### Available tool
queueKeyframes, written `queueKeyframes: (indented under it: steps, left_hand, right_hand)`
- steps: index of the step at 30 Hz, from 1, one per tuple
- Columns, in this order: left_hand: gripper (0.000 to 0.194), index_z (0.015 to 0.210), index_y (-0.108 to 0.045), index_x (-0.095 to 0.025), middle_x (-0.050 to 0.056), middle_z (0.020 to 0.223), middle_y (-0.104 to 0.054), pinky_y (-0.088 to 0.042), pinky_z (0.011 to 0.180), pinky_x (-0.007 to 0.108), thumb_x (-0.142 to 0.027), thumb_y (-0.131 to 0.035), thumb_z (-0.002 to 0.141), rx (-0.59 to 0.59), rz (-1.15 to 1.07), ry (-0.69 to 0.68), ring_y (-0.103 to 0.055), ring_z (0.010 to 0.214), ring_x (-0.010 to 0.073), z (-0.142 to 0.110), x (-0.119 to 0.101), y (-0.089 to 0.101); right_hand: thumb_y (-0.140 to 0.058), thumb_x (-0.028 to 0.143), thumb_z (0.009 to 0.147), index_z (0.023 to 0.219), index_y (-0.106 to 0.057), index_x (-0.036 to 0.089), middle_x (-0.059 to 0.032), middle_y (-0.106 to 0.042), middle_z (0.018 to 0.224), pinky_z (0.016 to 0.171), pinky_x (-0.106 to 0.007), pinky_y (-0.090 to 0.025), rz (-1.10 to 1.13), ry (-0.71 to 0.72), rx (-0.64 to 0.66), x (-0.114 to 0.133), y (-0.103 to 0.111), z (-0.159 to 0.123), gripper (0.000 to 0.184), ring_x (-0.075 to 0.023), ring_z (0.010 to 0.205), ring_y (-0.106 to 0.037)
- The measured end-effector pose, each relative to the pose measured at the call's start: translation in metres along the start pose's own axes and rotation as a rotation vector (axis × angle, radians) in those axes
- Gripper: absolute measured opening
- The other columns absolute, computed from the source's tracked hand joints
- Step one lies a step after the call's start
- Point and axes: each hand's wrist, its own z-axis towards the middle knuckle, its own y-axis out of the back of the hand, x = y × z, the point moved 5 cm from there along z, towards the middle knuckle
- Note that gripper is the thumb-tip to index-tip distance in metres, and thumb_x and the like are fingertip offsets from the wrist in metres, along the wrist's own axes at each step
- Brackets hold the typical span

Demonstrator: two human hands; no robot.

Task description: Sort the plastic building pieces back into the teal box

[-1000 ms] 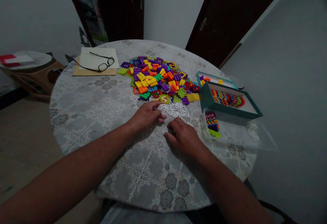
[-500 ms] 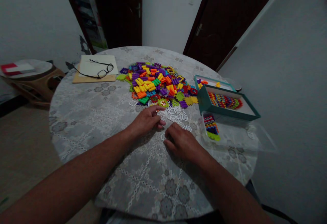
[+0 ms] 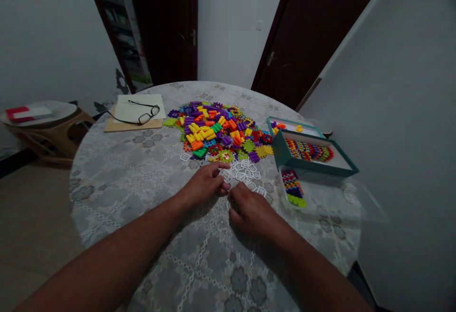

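My left hand [image 3: 205, 184] lies on the round table [image 3: 117, 179], fingers together and curled, their tips at the edge of a cluster of small white square pieces [image 3: 245, 173]. My right hand [image 3: 251, 210] rests beside it, fingers bent down and pinched over a white piece that is mostly hidden under them. Just beyond both hands spreads a pile of colourful plastic building pieces [image 3: 217, 131] in purple, yellow, orange and green.
A teal box [image 3: 285, 150] with rows of coloured pieces sits at the right, a clear tray [image 3: 320, 203] with stacked pieces in front of it. Glasses [image 3: 144, 114] lie on papers at the far left. A side table [image 3: 42, 117] stands off to the left.
The view has tilted, so the table sits lower in the picture. Both hands stay close together at the white pieces, the right hand drawn slightly nearer the left.
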Motion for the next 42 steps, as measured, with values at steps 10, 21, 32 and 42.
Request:
queueKeyframes:
  steps: [10, 21, 32, 42]
  left_hand:
    - [0.057, 0.142, -0.066, -0.018, 0.002, 0.082, -0.075, -0.059, 0.07, 0.028, -0.01, -0.061, 0.086, -0.002, 0.001, -0.002, -0.073, 0.068, 0.0165, -0.001, 0.0, 0.0]
    - [0.057, 0.141, -0.066, -0.017, 0.001, 0.08, -0.075, -0.056, 0.066, 0.027, -0.011, -0.059, 0.085, 0.002, 0.048, -0.029, -0.073, 0.067, 0.0164, -0.001, -0.001, 0.001]
    - [0.052, 0.142, -0.064, -0.015, 0.002, 0.081, -0.074, -0.06, 0.072, 0.03, -0.011, -0.059, 0.091, 0.065, -0.036, -0.031, -0.073, 0.069, 0.0164, -0.009, -0.001, -0.012]
    - [0.045, 0.141, -0.065, -0.016, 0.004, 0.086, -0.076, -0.06, 0.077, 0.032, -0.016, -0.067, 0.096, 0.187, -0.123, -0.053, -0.074, 0.074, 0.0169, -0.009, 0.013, -0.026]
  right_hand:
    - [-0.063, 0.014, 0.095, 0.122, -0.063, 0.024, -0.0085, -0.066, 0.123, 0.091, -0.035, -0.049, 0.117, 0.049, -0.016, -0.002, -0.002, -0.003, 0.028, -0.0235, 0.106, -0.065]
    - [-0.058, 0.01, 0.09, 0.122, -0.061, 0.022, -0.0099, -0.065, 0.122, 0.087, -0.035, -0.05, 0.074, 0.08, 0.006, 0.005, -0.002, 0.004, 0.034, -0.0232, 0.101, -0.065]
    - [-0.059, 0.031, 0.106, 0.113, -0.07, 0.023, -0.0058, -0.075, 0.101, 0.082, -0.034, -0.049, 0.499, 0.016, -0.464, -0.027, 0.012, 0.004, 0.015, -0.0215, 0.09, -0.068]
    - [-0.067, 0.041, 0.1, 0.105, -0.072, 0.023, -0.0042, -0.073, 0.095, 0.08, -0.035, -0.047, 0.562, -0.108, -0.53, -0.044, 0.005, 0.006, 0.019, -0.0225, 0.087, -0.066]
